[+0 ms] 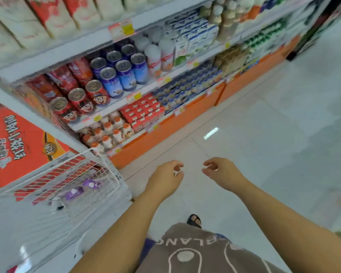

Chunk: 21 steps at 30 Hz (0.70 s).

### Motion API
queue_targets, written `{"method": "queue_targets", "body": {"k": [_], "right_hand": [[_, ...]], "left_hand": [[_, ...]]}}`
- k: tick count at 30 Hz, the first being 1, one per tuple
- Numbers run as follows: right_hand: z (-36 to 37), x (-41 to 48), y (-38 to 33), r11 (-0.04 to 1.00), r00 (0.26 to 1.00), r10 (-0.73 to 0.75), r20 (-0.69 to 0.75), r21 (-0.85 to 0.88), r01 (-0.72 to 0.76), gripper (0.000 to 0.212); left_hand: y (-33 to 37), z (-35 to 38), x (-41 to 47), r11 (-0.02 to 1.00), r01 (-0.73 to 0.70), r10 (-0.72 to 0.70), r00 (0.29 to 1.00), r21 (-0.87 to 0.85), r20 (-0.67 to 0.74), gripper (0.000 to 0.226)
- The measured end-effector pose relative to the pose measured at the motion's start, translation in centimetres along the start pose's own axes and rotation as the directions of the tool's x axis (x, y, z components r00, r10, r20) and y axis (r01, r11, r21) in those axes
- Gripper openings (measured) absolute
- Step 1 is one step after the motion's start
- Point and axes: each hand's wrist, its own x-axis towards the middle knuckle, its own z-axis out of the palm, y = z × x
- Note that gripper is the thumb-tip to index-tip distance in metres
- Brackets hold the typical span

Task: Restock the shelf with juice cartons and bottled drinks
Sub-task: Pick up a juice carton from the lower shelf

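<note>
Both my hands hang over the white floor tiles in front of me, holding nothing. My left hand (165, 178) and my right hand (222, 174) have loosely curled fingers and sit a little apart. The shelf (114, 107) runs along the left and far side. It carries red cans (81, 99), blue cans (124, 73), white bottles (159, 54), blue and white cartons (195, 36), small red cartons (144, 113) and orange-capped bottles (110, 133). The picture is blurred by motion.
A white wire basket (71, 178) hangs on the shelf end at lower left, with purple packets (81, 190) inside. An orange poster (18, 146) covers the end panel. An orange plinth (185, 119) runs along the shelf base. Tiled floor (264, 154) stretches to the right.
</note>
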Motion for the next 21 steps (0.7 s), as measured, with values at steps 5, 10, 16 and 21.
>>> {"method": "queue_targets", "body": {"k": [5, 10, 16, 21], "right_hand": [[-9.3, 1.6, 4.3, 0.989, 0.986, 0.047, -0.160, 0.149, -0.023, 0.026], [-14.9, 4.0, 6.8, 0.967, 0.970, 0.097, -0.221, 0.252, -0.039, 0.025], [-21.8, 9.7, 8.4, 0.956, 0.966, 0.152, -0.211, 0.280, -0.090, 0.030], [-29.9, 14.6, 7.0, 0.944, 0.947, 0.112, -0.301, 0.330, -0.007, 0.027]], "left_hand": [[11.6, 2.5, 5.7, 0.982, -0.087, 0.095, 0.994, -0.165, 0.046, 0.027], [18.9, 3.3, 12.1, 0.977, -0.183, 0.191, 0.979, -0.111, 0.068, 0.029], [23.9, 3.9, 20.0, 0.980, -0.199, 0.199, 0.971, -0.014, 0.131, 0.030], [30.6, 2.1, 26.6, 0.970, -0.244, 0.240, 0.964, 0.020, 0.114, 0.030]]}}
